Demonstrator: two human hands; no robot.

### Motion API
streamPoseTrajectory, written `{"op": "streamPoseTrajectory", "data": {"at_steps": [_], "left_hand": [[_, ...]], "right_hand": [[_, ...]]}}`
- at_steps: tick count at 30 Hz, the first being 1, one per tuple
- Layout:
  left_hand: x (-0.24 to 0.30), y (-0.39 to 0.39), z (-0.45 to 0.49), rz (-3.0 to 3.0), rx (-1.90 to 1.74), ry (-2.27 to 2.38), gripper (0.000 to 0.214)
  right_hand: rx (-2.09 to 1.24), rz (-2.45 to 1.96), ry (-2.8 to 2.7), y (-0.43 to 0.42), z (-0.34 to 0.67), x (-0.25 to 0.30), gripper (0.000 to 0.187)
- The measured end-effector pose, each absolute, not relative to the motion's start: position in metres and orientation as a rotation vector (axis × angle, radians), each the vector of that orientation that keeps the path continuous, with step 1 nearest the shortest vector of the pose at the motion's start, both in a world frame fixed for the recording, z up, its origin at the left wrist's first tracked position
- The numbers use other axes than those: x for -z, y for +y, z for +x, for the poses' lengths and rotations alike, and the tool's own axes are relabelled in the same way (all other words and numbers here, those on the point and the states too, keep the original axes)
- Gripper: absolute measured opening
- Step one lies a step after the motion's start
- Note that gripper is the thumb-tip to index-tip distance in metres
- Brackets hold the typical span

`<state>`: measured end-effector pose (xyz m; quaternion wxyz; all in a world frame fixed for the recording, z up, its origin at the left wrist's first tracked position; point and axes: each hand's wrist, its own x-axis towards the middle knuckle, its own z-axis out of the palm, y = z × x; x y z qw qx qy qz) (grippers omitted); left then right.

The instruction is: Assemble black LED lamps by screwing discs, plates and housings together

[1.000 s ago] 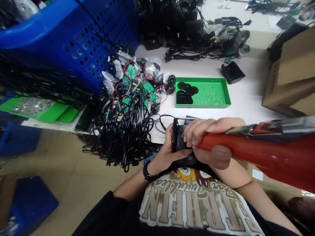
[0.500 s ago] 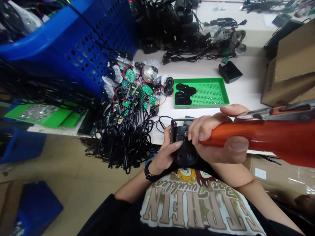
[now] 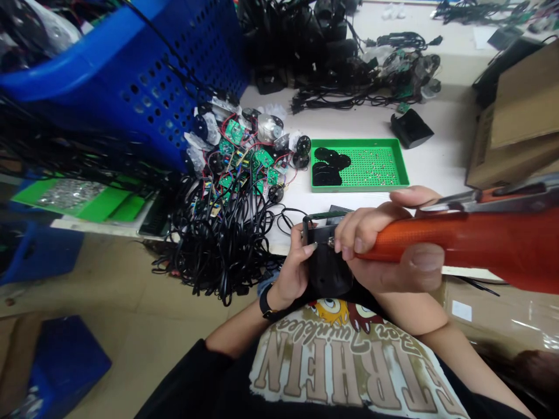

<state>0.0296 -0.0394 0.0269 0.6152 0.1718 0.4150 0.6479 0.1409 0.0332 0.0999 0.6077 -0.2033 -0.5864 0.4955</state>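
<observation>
My left hand [image 3: 293, 272] is closed around a black plastic housing [image 3: 329, 270] close to my shirt, thumb on its face and fingers behind the open end. My right hand [image 3: 393, 250] grips an orange power screwdriver [image 3: 480, 247] with a metal lever along its top. The screwdriver's tip end points left at the housing, with the right fingertips against the housing's side; the tip is mostly hidden by those fingers. Beyond the hands lies a green tray [image 3: 358, 189] with black discs [image 3: 327, 166] and many small screws [image 3: 378, 166].
A heap of motors and circuit boards [image 3: 244, 151] with black cords [image 3: 222, 250] hanging over the table edge lies left. Behind it stands a blue basket [image 3: 105, 87]. A cut black housing piece [image 3: 411, 128] and cardboard boxes [image 3: 519, 110] are at the right.
The housing has tilted slightly in my left hand, and my left thumb has shifted a little up and left. My right hand keeps the screwdriver at its side. The view has moved slightly.
</observation>
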Motion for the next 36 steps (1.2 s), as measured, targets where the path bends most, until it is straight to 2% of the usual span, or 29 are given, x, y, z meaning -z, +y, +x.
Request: {"op": "streamPoseTrajectory", "data": {"at_steps": [2, 3, 6, 10, 12, 14, 16, 21, 25, 28, 30, 33, 36], "left_hand": [[-0.029, -0.038, 0.029, 0.369, -1.485, 0.967, 0.040], [-0.030, -0.038, 0.029, 0.357, -1.479, 0.968, 0.041], [-0.032, -0.038, 0.025, 0.319, -1.424, 0.935, 0.047], [-0.035, -0.042, 0.014, 0.332, -1.277, 0.844, 0.079], [-0.036, -0.044, 0.009, 0.365, -1.220, 0.834, 0.098], [-0.036, -0.046, 0.005, 0.383, -1.195, 0.832, 0.108], [-0.033, -0.048, 0.002, 0.388, -1.198, 0.824, 0.106], [-0.025, -0.046, -0.007, 0.413, -1.218, 0.793, 0.084], [-0.027, -0.041, -0.018, 0.463, -1.172, 0.756, 0.076], [-0.034, -0.034, -0.024, 0.547, -1.087, 0.701, 0.072], [-0.039, -0.030, -0.027, 0.587, -1.031, 0.670, 0.073], [-0.042, -0.027, -0.032, 0.587, -1.066, 0.681, 0.074], [-0.041, -0.030, -0.036, 0.528, -1.165, 0.751, 0.073]], "right_hand": [[-1.090, -0.327, -1.241, 0.031, 0.139, -0.110, 0.024], [-1.076, -0.301, -1.200, 0.031, 0.140, -0.114, 0.022], [-0.973, -0.403, -1.152, 0.037, 0.145, -0.118, 0.030], [-0.747, -0.444, -1.085, 0.060, 0.150, -0.112, 0.028], [-0.702, -0.455, -1.064, 0.074, 0.151, -0.106, 0.024], [-0.697, -0.567, -1.106, 0.087, 0.154, -0.100, 0.022], [-0.728, -0.717, -1.202, 0.098, 0.159, -0.094, 0.025], [-0.745, -0.862, -1.455, 0.112, 0.173, -0.081, 0.034], [-0.394, -0.871, -1.526, 0.101, 0.182, -0.071, 0.054], [-0.236, -0.634, -1.653, 0.085, 0.192, -0.066, 0.065], [-0.369, -0.517, -1.936, 0.076, 0.199, -0.065, 0.064], [-0.882, -0.566, -2.268, 0.068, 0.205, -0.065, 0.066], [-1.264, -0.709, -2.128, 0.062, 0.205, -0.061, 0.065]]}}
